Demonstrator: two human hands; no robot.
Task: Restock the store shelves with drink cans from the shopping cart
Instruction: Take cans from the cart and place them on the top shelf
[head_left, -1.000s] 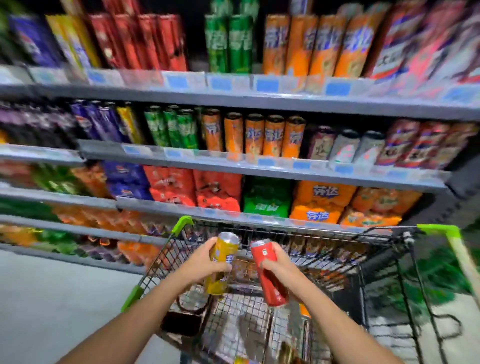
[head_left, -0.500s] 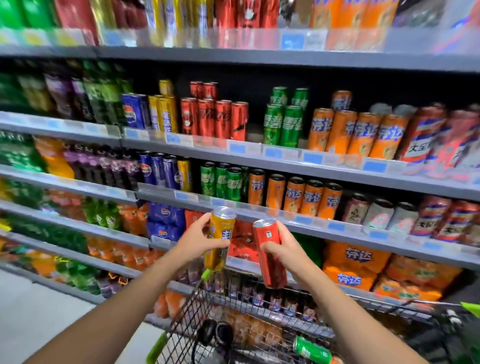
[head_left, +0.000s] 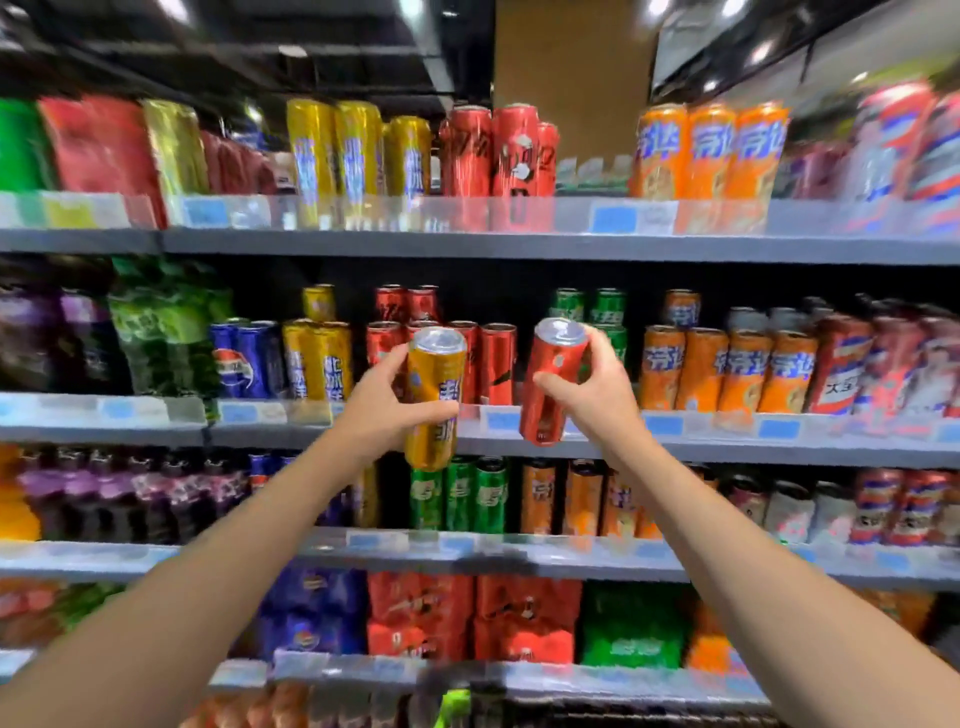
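Observation:
My left hand (head_left: 382, 410) grips a tall yellow can (head_left: 434, 397), held upright in front of the red cans (head_left: 493, 364) on the second shelf (head_left: 727, 452). My right hand (head_left: 597, 395) grips a tall red can (head_left: 550, 382), tilted slightly, just right of the yellow one, before a gap in the row. Both cans hover at the shelf's front edge, apart from each other. Only a green bit of the shopping cart's handle (head_left: 454, 706) shows at the bottom edge.
Yellow cans (head_left: 317, 358) and blue cans (head_left: 249, 358) stand left of the red row; green cans (head_left: 592, 306) and orange cans (head_left: 727, 369) stand right. The top shelf (head_left: 519, 244) holds taller yellow, red and orange cans. Lower shelves carry more cans and multipacks.
Both hands rose with their cans from above the cart to the second shelf's level. The view tilted upward, so the cart has dropped almost out of sight.

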